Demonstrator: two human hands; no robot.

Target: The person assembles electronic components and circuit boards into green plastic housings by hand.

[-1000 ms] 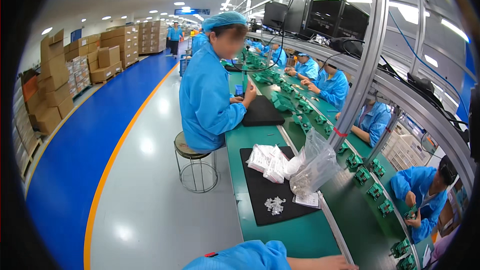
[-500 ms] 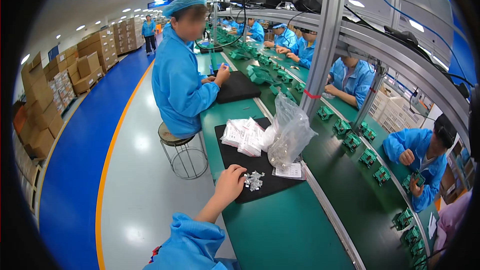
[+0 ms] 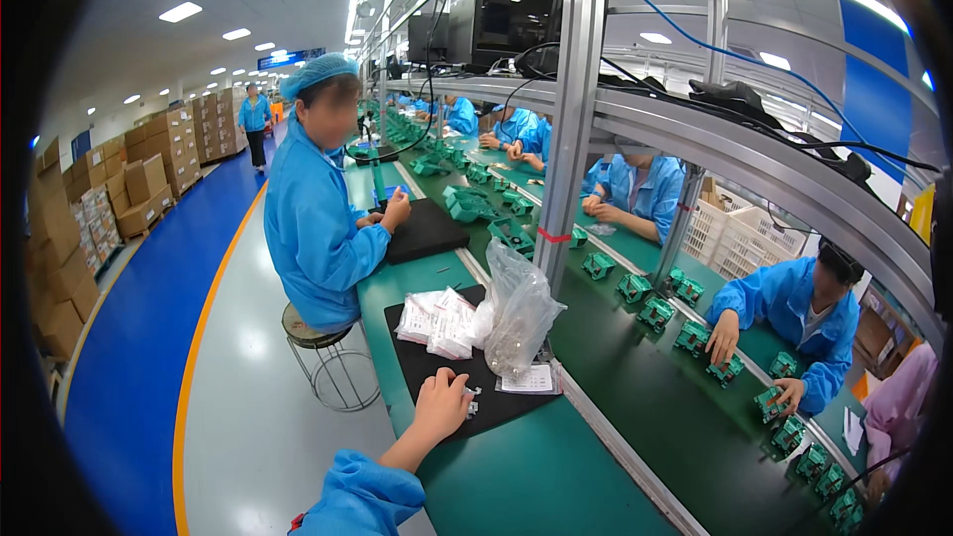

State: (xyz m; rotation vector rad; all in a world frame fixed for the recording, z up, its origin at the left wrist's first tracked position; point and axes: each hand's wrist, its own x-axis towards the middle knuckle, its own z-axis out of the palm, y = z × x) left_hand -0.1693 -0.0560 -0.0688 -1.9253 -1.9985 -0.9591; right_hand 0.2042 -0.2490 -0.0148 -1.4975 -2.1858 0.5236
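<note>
My left hand (image 3: 442, 404) reaches in from the lower edge, its fingers bent together over a small heap of silvery metal pieces (image 3: 473, 405) on a black mat (image 3: 493, 415). The hand covers most of the heap, and a few bits show beside the fingertips. Beyond it on the mat lie white labelled packets (image 3: 437, 323). Next to them stands a clear plastic bag (image 3: 521, 313) with small shiny parts at its bottom, and a flat labelled bag (image 3: 528, 379) lies by its base. My right hand is out of view.
A metal post (image 3: 571, 139) rises right of the bag. Along the dark green conveyor (image 3: 615, 367) sit several green units (image 3: 655, 314). A co-worker in blue (image 3: 323, 199) sits at the bench ahead on the left; another (image 3: 794, 318) handles units across the belt.
My view has shifted, so the bench stands further left. My left hand has moved from beside the heap to over it, hiding most of the pieces.
</note>
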